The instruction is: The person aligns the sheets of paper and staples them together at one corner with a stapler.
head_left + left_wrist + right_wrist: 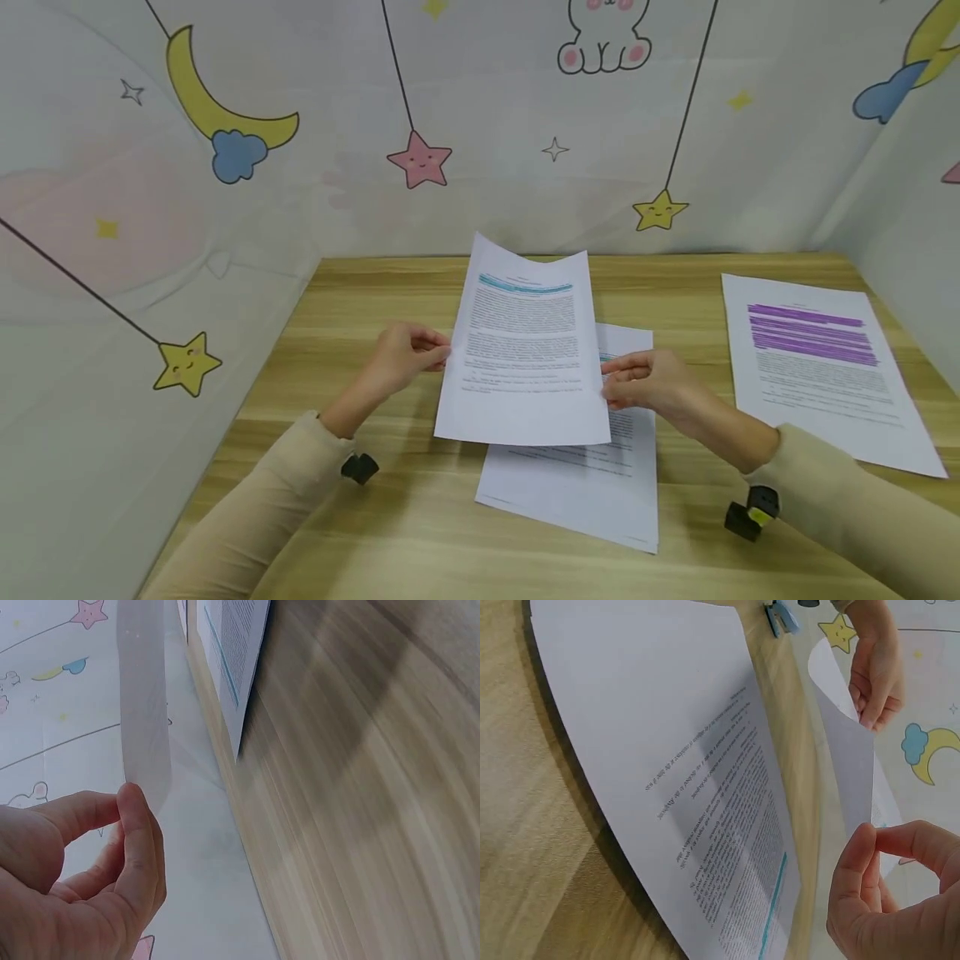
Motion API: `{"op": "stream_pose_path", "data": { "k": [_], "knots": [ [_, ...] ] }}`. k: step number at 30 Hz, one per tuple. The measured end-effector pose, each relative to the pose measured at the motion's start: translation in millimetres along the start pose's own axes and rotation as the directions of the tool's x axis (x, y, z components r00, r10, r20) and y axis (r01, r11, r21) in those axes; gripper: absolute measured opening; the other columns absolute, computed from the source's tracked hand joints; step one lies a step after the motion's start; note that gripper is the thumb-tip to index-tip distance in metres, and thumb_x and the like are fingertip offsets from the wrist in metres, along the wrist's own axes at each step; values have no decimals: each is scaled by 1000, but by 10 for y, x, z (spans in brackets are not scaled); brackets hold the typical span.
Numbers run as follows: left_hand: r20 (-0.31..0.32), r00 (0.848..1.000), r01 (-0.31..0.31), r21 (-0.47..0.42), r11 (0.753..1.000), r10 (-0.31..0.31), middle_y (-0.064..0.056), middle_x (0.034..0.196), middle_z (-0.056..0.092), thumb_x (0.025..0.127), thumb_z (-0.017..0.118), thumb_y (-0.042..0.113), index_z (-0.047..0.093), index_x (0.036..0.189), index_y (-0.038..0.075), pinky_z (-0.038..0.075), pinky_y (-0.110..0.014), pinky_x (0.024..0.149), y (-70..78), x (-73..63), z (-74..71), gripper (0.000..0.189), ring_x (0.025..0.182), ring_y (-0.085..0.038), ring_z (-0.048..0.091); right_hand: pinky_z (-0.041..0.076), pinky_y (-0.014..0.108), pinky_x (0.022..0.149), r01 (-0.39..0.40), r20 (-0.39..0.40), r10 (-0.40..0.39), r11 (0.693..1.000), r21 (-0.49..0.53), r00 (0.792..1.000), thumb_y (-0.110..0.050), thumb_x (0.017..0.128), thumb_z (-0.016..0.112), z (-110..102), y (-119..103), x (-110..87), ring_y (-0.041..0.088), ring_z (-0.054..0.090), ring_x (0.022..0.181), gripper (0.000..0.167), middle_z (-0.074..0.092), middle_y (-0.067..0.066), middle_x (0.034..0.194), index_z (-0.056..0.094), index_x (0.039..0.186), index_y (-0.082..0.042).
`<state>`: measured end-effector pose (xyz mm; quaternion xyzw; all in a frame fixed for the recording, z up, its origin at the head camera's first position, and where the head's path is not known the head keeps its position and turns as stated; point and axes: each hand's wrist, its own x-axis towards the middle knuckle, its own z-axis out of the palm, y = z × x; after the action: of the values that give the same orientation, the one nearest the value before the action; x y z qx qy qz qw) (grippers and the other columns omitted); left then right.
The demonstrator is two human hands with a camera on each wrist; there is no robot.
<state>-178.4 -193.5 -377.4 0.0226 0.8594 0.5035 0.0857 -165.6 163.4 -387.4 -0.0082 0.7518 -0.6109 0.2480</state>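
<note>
A printed sheet of paper [525, 333] with blue highlighted lines near its top is held up above the table, its top edge bowed. My left hand [401, 362] pinches its left edge between thumb and fingers. On the opposite edge my right hand [648, 383] does the same; the right wrist view shows thumb and fingertip meeting on the paper [855, 769]. Beneath it another printed sheet [570, 508] lies on the wood, partly hidden by the raised one. That lower sheet also carries a blue highlighted line, visible in the right wrist view.
To the right on the wooden table [360, 542] lies a sheet with purple highlighting [817, 383]. A small blue stapler-like object [781, 618] appears at the top of the right wrist view. Patterned cloth [487, 208] hangs behind the table and at its sides.
</note>
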Motion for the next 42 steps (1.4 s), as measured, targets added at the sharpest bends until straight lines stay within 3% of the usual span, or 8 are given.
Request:
{"op": "stream_pose_path", "data": {
  "k": [12, 24, 34, 42],
  "knots": [
    [41, 998, -51, -22, 998, 52, -17, 92, 70, 93, 69, 0, 69, 100, -10, 60, -44, 78, 35, -6, 236, 12, 77, -21, 69, 60, 38, 78, 23, -32, -23, 1000, -12, 999, 0, 88, 73, -66, 196, -252, 19, 69, 77, 49, 71, 8, 87, 52, 128, 19],
    [55, 994, -86, -71, 994, 89, -17, 89, 70, 91, 69, -3, 68, 98, -11, 59, -48, 78, 34, -57, 379, 10, 76, -20, 69, 59, 32, 76, 0, -74, -1, 1000, -7, 997, -3, 87, 76, -82, 326, -449, 18, 69, 75, 49, 71, 5, 84, 55, 126, 18],
    [91, 988, -121, -82, 989, 128, -16, 88, 70, 91, 69, -3, 69, 96, -10, 60, -47, 76, -15, -101, 507, 8, 76, -24, 69, 59, 30, 76, 26, -69, -24, 1000, 17, 997, -1, 86, 75, -95, 464, -531, 16, 69, 77, 52, 70, 6, 84, 51, 127, 21],
    [105, 983, -148, -40, 988, 152, -13, 84, 70, 91, 70, -3, 70, 93, -8, 60, -45, 72, -33, -114, 593, 6, 73, -23, 69, 59, 31, 74, -12, -77, 14, 1000, 24, 997, -2, 85, 77, -86, 544, -568, 16, 68, 76, 52, 69, 5, 83, 53, 126, 21]
  ]
}}
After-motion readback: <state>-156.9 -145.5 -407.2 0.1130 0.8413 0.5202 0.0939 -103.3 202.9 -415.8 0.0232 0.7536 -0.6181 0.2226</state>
